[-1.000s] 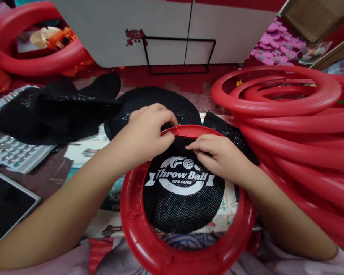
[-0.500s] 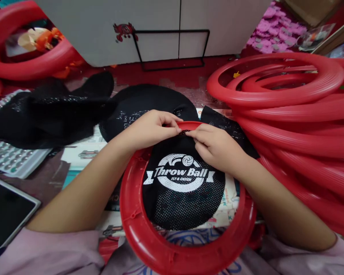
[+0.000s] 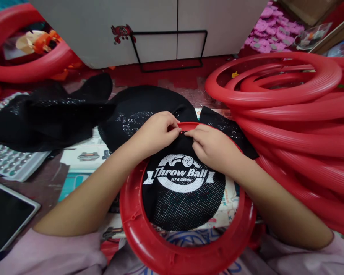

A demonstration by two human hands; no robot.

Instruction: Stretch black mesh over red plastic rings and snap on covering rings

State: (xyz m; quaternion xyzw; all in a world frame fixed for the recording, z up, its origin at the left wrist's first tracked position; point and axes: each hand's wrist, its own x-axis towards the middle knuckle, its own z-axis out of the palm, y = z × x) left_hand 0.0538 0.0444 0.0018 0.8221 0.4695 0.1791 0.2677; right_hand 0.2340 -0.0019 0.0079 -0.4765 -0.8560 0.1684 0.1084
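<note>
Here, both hands meet at the far rim of a red ring (image 3: 149,236) that lies just in front of the person. The left hand (image 3: 156,131) and the right hand (image 3: 212,147) each pinch the upper edge of a black net (image 3: 180,198) against that rim, fingertips almost touching. The net hangs inside the ring, below the hands, and shows a white "Throw Ball" print; its lower edge is not fixed to the rim.

Far to the left of the hands, a second red ring (image 3: 23,70) encloses orange and cream scraps (image 3: 36,40). Just beyond the hands lies a flat black net (image 3: 143,101). To their left is a heap of black nets (image 3: 46,114), which partly covers a calculator (image 3: 8,164). Nearer the person on that side lies a tablet (image 3: 5,214). To the right of the hands, a stack of red rings (image 3: 289,126) crowds against the right forearm. Printed sheets (image 3: 86,154) lie under the left forearm.

Count: two hands, one ring in work, one calculator, one tablet. The number of stacked rings cannot be told.
</note>
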